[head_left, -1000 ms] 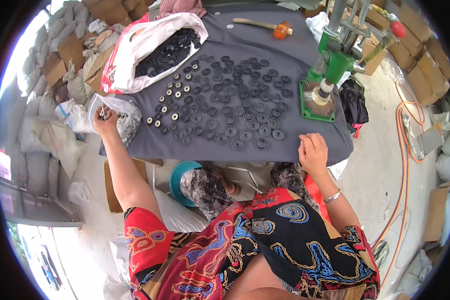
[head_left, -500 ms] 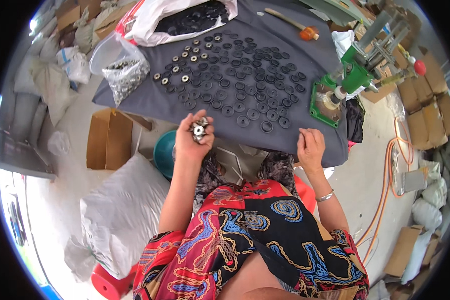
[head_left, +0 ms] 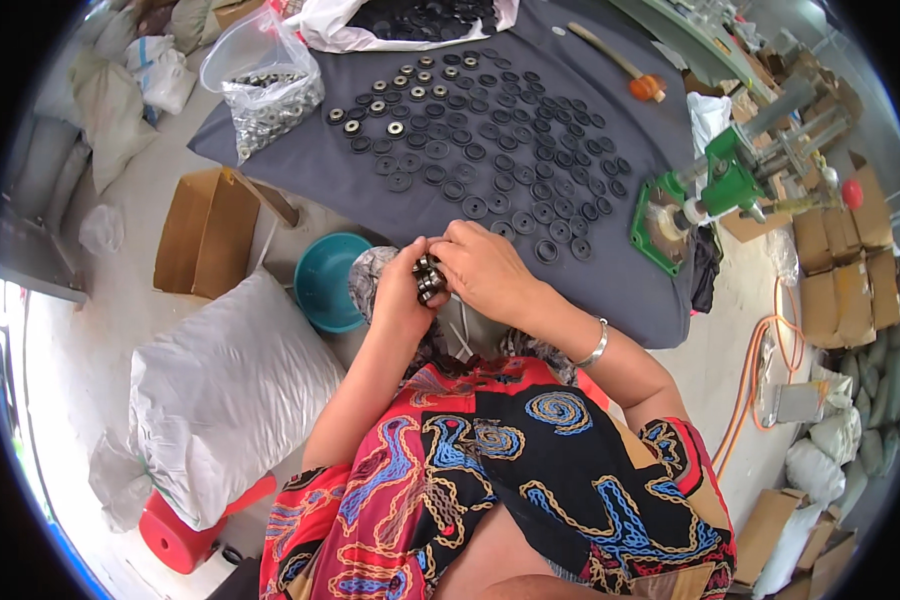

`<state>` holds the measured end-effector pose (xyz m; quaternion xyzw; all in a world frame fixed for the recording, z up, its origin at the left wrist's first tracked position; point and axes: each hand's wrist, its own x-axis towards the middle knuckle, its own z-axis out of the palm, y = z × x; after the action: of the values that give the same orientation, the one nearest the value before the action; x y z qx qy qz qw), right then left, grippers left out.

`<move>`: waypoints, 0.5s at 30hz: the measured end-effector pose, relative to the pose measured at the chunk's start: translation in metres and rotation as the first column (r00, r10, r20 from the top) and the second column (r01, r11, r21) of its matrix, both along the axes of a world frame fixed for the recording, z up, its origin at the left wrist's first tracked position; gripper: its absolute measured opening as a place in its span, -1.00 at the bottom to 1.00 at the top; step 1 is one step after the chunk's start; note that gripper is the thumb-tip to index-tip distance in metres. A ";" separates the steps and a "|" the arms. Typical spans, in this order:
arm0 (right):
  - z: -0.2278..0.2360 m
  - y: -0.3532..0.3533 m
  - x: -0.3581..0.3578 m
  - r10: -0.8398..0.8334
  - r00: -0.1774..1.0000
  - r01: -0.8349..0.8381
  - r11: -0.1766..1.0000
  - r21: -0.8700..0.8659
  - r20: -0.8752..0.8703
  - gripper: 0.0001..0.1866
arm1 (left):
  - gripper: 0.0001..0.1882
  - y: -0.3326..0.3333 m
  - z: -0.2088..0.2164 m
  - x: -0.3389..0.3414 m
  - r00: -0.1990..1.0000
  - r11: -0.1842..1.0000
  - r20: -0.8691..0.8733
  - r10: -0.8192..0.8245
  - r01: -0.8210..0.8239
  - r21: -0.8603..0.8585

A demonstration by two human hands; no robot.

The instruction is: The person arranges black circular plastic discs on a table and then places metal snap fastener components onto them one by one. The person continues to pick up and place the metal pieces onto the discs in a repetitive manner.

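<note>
My left hand (head_left: 402, 302) is curled around a handful of small shiny metal bearings (head_left: 430, 278), just off the table's near edge. Across from it, my right hand (head_left: 482, 268) has its bent fingers drawn together at the top of that handful, seemingly pinching one bearing; its fingertips are partly hidden. Beyond both hands, many black grooved plastic wheels (head_left: 523, 222) lie flat on the grey cloth. Several at the far left carry a silver bearing (head_left: 395, 128) in the middle. A clear bag of bearings (head_left: 270, 112) rests at the table's left edge.
A green hand press (head_left: 715, 190) with a red knob stands at the table's right. A mallet (head_left: 646, 87) and a white sack of black wheels (head_left: 335, 30) are at the back. Below left are a teal basin (head_left: 315, 300), a cardboard box (head_left: 205, 235) and a stuffed white sack (head_left: 220, 390).
My right hand has left the table's near right edge and come over to my left hand. The left hand has turned and lowered slightly with the bearings. The view has shifted a little.
</note>
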<state>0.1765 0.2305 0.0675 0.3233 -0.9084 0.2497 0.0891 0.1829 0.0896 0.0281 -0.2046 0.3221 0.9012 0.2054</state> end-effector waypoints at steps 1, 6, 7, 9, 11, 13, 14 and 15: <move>0.000 -0.001 -0.001 -0.004 1.000 0.003 0.999 0.046 0.017 -0.83 | -0.73 0.000 -0.002 0.001 0.999 1.000 -0.033 -0.005 0.004 -0.027; 0.007 -0.001 -0.019 0.022 0.981 -0.047 0.991 0.128 0.191 -0.84 | -0.76 -0.001 -0.006 -0.001 0.993 0.994 -0.118 -0.014 0.001 -0.107; 0.007 0.000 -0.023 0.023 0.970 -0.049 0.994 0.099 0.242 -0.83 | -0.76 -0.002 -0.005 -0.002 0.993 0.992 -0.120 -0.015 0.000 -0.124; 0.011 0.000 -0.031 0.061 0.955 -0.056 0.998 -0.025 0.291 -0.82 | -0.75 -0.004 -0.001 -0.007 0.993 0.994 -0.115 0.005 -0.017 -0.104; 0.015 -0.002 -0.037 0.084 0.940 -0.057 0.994 -0.090 0.331 -0.81 | -0.75 -0.006 0.001 -0.011 0.995 0.996 -0.096 0.026 -0.034 -0.079; 0.016 -0.006 -0.039 0.085 0.926 -0.052 0.994 -0.098 0.367 -0.78 | -0.76 -0.008 0.001 -0.015 0.997 0.998 -0.063 0.042 -0.045 -0.052; 0.015 -0.007 -0.041 0.068 0.926 -0.041 0.996 -0.081 0.371 -0.78 | -0.76 -0.009 0.000 -0.016 0.996 0.997 -0.069 0.049 -0.054 -0.063; 0.013 -0.009 -0.042 0.051 0.926 -0.029 0.997 -0.065 0.375 -0.78 | -0.76 -0.009 0.000 -0.016 0.996 0.995 -0.075 0.056 -0.062 -0.075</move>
<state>0.1345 0.2218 0.0808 0.2851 -0.8942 0.3351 -0.0825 0.1670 0.0811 0.0280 -0.1886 0.3577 0.9007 0.1586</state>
